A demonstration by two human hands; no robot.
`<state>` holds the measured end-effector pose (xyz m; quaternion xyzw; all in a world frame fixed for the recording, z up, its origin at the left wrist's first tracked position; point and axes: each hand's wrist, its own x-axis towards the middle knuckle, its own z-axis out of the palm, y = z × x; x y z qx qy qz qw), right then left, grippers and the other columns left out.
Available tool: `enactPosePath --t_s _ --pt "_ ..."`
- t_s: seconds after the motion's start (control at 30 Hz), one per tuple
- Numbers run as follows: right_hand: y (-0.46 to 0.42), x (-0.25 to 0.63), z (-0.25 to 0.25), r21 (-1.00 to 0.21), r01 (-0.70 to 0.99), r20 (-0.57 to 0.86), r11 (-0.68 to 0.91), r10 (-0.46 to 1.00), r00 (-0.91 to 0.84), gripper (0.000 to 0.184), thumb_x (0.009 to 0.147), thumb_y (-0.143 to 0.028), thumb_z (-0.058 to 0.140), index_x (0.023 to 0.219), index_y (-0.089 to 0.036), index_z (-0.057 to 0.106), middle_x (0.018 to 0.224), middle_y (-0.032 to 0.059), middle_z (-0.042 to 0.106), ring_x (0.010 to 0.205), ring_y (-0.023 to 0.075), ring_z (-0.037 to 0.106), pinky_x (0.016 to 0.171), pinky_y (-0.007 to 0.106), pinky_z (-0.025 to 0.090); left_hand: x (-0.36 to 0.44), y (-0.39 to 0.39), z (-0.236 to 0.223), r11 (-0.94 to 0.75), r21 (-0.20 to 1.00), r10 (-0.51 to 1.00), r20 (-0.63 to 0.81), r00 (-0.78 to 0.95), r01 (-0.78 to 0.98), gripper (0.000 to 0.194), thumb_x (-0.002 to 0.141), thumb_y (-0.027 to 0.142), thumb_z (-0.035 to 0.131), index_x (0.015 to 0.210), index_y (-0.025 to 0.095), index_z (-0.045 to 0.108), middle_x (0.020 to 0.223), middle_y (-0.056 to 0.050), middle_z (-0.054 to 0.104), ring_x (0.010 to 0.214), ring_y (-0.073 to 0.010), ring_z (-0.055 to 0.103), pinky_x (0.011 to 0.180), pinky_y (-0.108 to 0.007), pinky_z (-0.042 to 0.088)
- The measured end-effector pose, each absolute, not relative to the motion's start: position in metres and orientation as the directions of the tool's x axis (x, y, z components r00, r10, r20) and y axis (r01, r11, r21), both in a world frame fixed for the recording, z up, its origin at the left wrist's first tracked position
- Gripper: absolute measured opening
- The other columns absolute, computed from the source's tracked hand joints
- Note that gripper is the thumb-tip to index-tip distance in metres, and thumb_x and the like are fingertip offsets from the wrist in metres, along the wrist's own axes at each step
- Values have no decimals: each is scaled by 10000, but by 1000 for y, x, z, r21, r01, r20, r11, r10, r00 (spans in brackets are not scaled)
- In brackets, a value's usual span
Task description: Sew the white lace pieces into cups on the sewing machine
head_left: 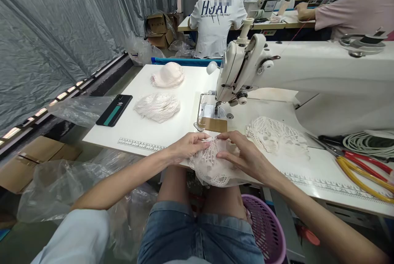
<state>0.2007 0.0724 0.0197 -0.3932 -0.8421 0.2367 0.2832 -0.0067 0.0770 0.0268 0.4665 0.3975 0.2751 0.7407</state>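
A piece of white lace fabric (220, 167) hangs over the table's front edge, just in front of the sewing machine (234, 71). My left hand (189, 147) pinches its upper left edge between thumb and fingers. On the right side, my right hand (243, 153) grips the same lace with thumb and forefinger, the fingers curved over it. The presser foot (216, 110) and needle area lie a little beyond both hands. To the right rests another lace piece (277, 134). Further left lie a crumpled lace piece (158, 106) and a pale, cup-shaped lace piece (168, 74).
A dark phone (114, 110) lies at the table's left edge. Yellow-handled scissors (353, 177) and a red-handled tool (366, 159) sit at the right. Below stands a purple basket (267, 227). Plastic bags and cardboard boxes (33, 159) are on the floor; co-workers sit ahead.
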Motion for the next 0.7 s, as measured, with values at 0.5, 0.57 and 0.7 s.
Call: enactPosePath --t_s 0.5,0.57,0.7 --pt "42 199 47 -571 466 439 676 731 -522 83 879 -251 545 836 -230 613 849 70 617 805 206 570 686 345 447 -6 55 26 607 775 752 -490 441 -174 269 746 360 661 799 109 582 707 -5 583 611 -104 545 601 -227 408" --pt "33 200 59 -639 369 413 675 706 -575 83 880 -208 539 867 -243 612 853 57 631 782 183 587 653 310 460 -6 55 25 603 775 764 -493 417 -187 270 755 360 654 805 105 579 707 -14 590 612 -112 554 596 -235 413" --pt "10 202 83 -855 124 233 503 587 -775 117 895 -192 521 828 -252 596 649 -23 613 553 105 552 509 224 420 -8 52 23 525 837 792 -414 449 -154 374 741 459 663 814 104 571 701 -14 583 648 -120 561 631 -244 414"
